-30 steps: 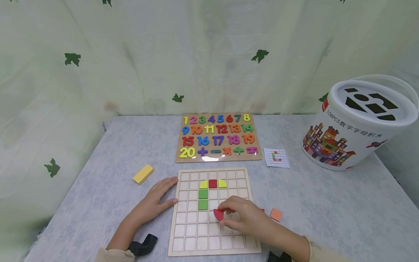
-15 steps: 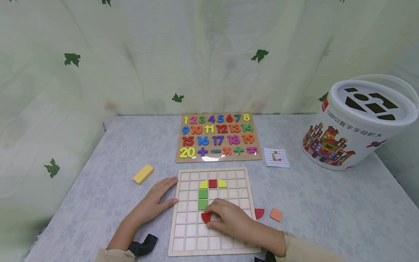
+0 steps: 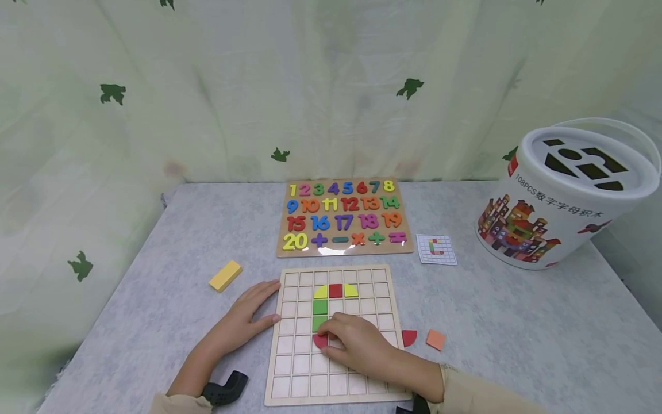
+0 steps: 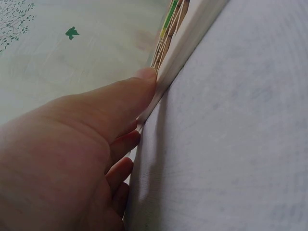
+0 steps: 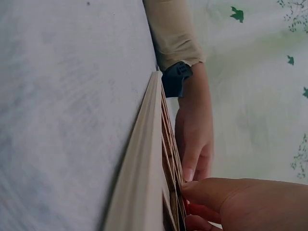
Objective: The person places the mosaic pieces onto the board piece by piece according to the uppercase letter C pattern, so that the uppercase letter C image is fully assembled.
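Evidently the left hand (image 3: 243,322) lies flat, fingers straight against the board (image 3: 385,368) to steady it — the right hand (image 3: 357,345) pinches a red piece (image 3: 319,341) into a cell.

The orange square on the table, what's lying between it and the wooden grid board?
In the head view, a red quarter-round piece lies on the table between the orange square and the grid board, right beside the board's right edge.

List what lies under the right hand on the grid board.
A red curved piece shows at the fingertips of the right hand, just below the green squares on the grid board. The cells beneath the palm are covered and cannot be seen.
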The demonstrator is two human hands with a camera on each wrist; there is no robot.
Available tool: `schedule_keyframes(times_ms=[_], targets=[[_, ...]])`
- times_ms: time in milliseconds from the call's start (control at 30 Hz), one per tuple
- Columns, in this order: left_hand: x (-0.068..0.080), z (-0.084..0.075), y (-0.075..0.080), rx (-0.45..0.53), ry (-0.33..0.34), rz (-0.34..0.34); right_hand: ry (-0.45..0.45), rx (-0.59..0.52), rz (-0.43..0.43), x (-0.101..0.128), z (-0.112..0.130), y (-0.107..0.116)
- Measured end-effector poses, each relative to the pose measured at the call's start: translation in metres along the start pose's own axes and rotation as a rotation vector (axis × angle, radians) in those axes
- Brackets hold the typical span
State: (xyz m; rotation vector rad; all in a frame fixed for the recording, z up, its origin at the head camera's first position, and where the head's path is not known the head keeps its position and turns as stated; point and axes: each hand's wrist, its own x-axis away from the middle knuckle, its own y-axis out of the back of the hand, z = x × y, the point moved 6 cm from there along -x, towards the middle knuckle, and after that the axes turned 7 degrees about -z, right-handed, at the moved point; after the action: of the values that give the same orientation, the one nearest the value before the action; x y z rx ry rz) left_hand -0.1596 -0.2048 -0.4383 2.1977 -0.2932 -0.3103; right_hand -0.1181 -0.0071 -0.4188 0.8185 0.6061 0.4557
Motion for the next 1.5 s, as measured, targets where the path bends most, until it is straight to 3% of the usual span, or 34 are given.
schedule_keyframes(times_ms=[200, 500, 700, 867, 1000, 1167, 1500], targets=[[0.0, 0.002, -0.001, -0.01, 0.009, 0.007, -0.039, -0.023, 0.035, 0.001, -0.001, 0.001], [0.0, 0.001, 0.0, -0.002, -0.001, 0.001, -0.059, -0.22, 0.248, 0.012, 0.0, 0.019], [0.001, 0.001, 0.001, -0.004, 0.009, 0.003, -0.058, -0.194, 0.185, 0.028, -0.005, 0.053], [0.001, 0.0, 0.0, -0.006, 0.018, 0.008, -0.189, -0.147, 0.144, 0.048, -0.022, 0.079], [0.001, 0.0, 0.0, -0.003, 0.022, 0.01, -0.218, -0.108, 0.052, 0.067, -0.037, 0.094], [0.0, 0.0, 0.0, -0.003, 0.025, 0.01, -0.245, -0.04, -0.009, 0.089, -0.057, 0.101], [0.002, 0.001, 0.0, 0.031, 0.029, 0.019, -0.339, 0.031, 0.048, 0.114, -0.085, 0.099]])
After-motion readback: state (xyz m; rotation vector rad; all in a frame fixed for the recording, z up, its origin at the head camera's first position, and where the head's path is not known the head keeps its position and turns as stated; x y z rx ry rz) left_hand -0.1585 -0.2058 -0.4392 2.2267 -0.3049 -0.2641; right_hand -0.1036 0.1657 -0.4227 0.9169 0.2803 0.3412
